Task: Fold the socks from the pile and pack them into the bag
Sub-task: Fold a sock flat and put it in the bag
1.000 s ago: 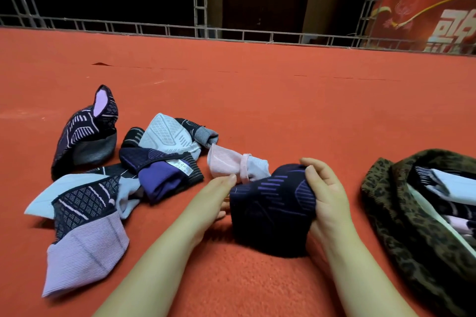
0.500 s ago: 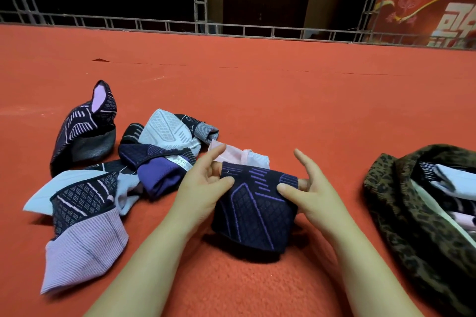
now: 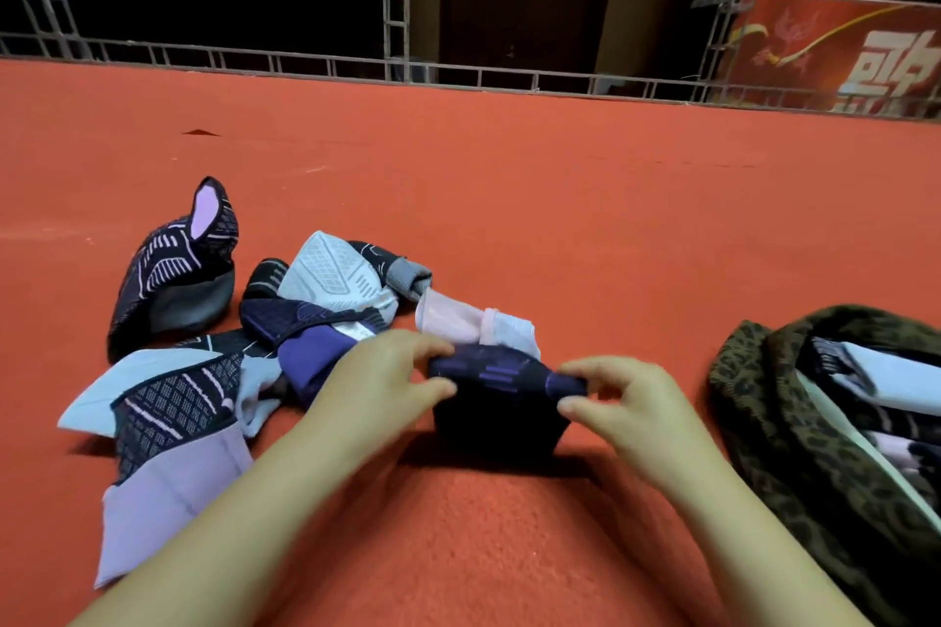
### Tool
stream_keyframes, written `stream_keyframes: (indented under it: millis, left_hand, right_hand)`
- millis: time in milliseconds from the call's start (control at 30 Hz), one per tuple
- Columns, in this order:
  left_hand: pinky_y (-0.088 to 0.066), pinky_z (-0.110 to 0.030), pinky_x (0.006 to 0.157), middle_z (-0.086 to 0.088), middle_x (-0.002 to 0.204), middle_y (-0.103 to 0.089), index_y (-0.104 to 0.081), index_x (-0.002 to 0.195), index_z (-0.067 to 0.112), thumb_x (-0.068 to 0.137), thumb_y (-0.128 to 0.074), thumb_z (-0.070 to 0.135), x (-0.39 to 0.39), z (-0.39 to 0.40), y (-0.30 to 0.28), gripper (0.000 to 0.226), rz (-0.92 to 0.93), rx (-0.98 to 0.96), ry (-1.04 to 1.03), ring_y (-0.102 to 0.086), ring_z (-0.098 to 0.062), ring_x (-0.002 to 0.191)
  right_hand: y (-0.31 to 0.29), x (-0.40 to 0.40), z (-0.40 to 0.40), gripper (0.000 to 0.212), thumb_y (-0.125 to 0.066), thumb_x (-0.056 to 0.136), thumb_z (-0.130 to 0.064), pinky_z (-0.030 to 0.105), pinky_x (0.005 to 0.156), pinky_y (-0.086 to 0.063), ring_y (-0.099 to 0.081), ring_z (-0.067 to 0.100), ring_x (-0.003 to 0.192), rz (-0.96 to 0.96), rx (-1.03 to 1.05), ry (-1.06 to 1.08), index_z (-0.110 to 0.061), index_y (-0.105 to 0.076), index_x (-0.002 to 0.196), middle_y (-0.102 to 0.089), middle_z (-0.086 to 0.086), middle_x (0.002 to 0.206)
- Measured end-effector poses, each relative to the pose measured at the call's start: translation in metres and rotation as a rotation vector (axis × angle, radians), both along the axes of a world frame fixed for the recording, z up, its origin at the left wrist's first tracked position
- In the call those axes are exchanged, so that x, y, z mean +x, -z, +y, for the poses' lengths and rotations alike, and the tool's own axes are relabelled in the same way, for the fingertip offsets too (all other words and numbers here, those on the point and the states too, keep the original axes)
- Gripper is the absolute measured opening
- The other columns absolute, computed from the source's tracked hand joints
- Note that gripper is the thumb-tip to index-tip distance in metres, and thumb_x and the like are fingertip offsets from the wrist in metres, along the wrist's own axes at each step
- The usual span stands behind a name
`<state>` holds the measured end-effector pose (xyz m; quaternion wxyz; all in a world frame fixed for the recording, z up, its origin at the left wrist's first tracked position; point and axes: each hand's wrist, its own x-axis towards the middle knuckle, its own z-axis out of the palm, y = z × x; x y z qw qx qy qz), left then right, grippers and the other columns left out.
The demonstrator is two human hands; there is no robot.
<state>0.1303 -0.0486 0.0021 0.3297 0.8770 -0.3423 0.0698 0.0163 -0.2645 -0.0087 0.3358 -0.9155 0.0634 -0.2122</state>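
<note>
Head view: your left hand [image 3: 379,379] and right hand [image 3: 629,402] pinched opposite top corners of the folded dark navy purple-striped sock [image 3: 501,397], held between them, beside the leopard-print fabric bag [image 3: 764,423].

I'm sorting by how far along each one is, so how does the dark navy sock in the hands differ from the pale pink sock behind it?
The navy sock is folded into a compact block, pinched by the left hand and right hand; the pink sock lies loose and untouched. Navy carries purple stripes; pink is plain with a whitish end. Both sit on the red carpet.
</note>
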Motion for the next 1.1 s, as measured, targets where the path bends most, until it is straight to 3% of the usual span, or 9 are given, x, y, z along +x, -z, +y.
stream_keyframes:
  millis: [133, 233, 333, 467, 567, 667, 800, 900, 1100]
  left_hand:
    - [-0.042, -0.032, 0.079, 0.012, 0.082, -0.056, -0.071, 0.085, 0.029, 0.066, -0.054, 0.053, -0.029, 0.024, 0.031, 0.035, 0.017, 0.178, 0.169, -0.052, -0.009, 0.083]
    - [-0.04, -0.032, 0.085, 0.02, 0.091, -0.052, -0.061, 0.087, 0.038, 0.061, -0.047, 0.06, -0.042, 0.036, 0.045, 0.037, 0.033, 0.244, 0.218, -0.048, -0.007, 0.092]
    - [-0.036, -0.035, 0.093, 0.022, 0.105, -0.054, -0.043, 0.093, 0.045, 0.059, -0.044, 0.064, -0.051, 0.041, 0.047, 0.039, 0.049, 0.287, 0.256, -0.045, -0.005, 0.103]
    - [-0.032, -0.025, 0.093, 0.019, 0.101, -0.058, -0.039, 0.082, 0.049, 0.063, -0.039, 0.067, -0.065, 0.048, 0.04, 0.026, 0.096, 0.334, 0.306, -0.045, -0.001, 0.099]
    - [-0.036, -0.016, 0.071, 0.014, 0.077, -0.058, -0.044, 0.078, 0.035, 0.077, -0.054, 0.054, -0.074, 0.051, 0.034, 0.021, 0.205, 0.268, 0.306, -0.049, -0.001, 0.08]
    - [-0.039, -0.023, 0.057, 0.014, 0.059, -0.056, -0.047, 0.074, 0.027, 0.083, -0.065, 0.032, -0.075, 0.05, 0.035, 0.021, 0.424, 0.146, 0.29, -0.047, -0.002, 0.054]
    - [-0.04, -0.034, 0.056, 0.007, 0.054, -0.049, -0.052, 0.076, 0.025, 0.069, -0.067, 0.045, -0.062, 0.047, 0.045, 0.025, 0.638, 0.04, 0.18, -0.045, -0.012, 0.053]
    - [-0.038, -0.026, 0.055, 0.01, 0.057, -0.051, -0.054, 0.077, 0.022, 0.082, -0.067, 0.033, -0.051, 0.039, 0.048, 0.018, 0.528, 0.095, 0.11, -0.044, -0.005, 0.051]
    - [-0.047, -0.03, 0.083, 0.01, 0.09, -0.06, -0.055, 0.083, 0.03, 0.081, -0.06, 0.052, -0.034, 0.029, 0.055, 0.023, 0.308, 0.516, 0.09, -0.059, -0.013, 0.089]
  right_hand:
    - [0.037, -0.04, 0.014, 0.014, -0.073, 0.069, -0.03, 0.018, 0.079, -0.039, -0.052, 0.002, 0.087, 0.133, -0.023, -0.114, -0.041, -0.065, 0.073, -0.059, -0.019, 0.083]
    - [0.052, -0.059, 0.019, 0.015, -0.065, 0.065, -0.043, 0.008, 0.087, -0.031, -0.046, -0.003, 0.1, 0.128, -0.058, -0.156, -0.047, -0.063, 0.079, -0.054, -0.025, 0.093]
    - [0.052, -0.07, 0.022, 0.025, -0.058, 0.065, -0.049, 0.012, 0.092, -0.031, -0.046, -0.003, 0.107, 0.129, -0.097, -0.2, -0.041, -0.062, 0.088, -0.058, -0.026, 0.098]
    - [0.039, -0.083, 0.025, 0.025, -0.055, 0.065, -0.047, 0.022, 0.09, -0.039, -0.052, 0.004, 0.099, 0.16, -0.047, -0.242, -0.037, -0.058, 0.087, -0.06, -0.02, 0.096]
    - [0.03, -0.091, 0.028, 0.025, -0.052, 0.067, -0.052, 0.026, 0.08, -0.044, -0.056, 0.007, 0.086, 0.195, 0.011, -0.227, -0.038, -0.055, 0.087, -0.061, -0.017, 0.09]
    - [0.027, -0.088, 0.032, 0.013, -0.057, 0.07, -0.043, 0.033, 0.072, -0.046, -0.055, 0.002, 0.069, 0.218, 0.138, -0.206, -0.037, -0.054, 0.081, -0.064, -0.011, 0.076]
    - [0.031, -0.07, 0.034, 0.018, -0.067, 0.071, -0.035, 0.046, 0.06, -0.05, -0.051, 0.017, 0.057, 0.211, 0.345, -0.085, -0.034, -0.054, 0.082, -0.055, 0.003, 0.064]
    - [0.035, -0.052, 0.03, 0.023, -0.071, 0.081, -0.018, 0.037, 0.052, -0.046, -0.051, 0.014, 0.049, 0.218, 0.372, -0.012, -0.027, -0.052, 0.09, -0.055, -0.003, 0.061]
    - [0.049, -0.029, 0.019, 0.015, -0.069, 0.079, -0.037, 0.03, 0.07, -0.045, -0.055, 0.007, 0.071, 0.493, -0.035, 0.036, -0.026, -0.06, 0.086, -0.06, -0.009, 0.077]
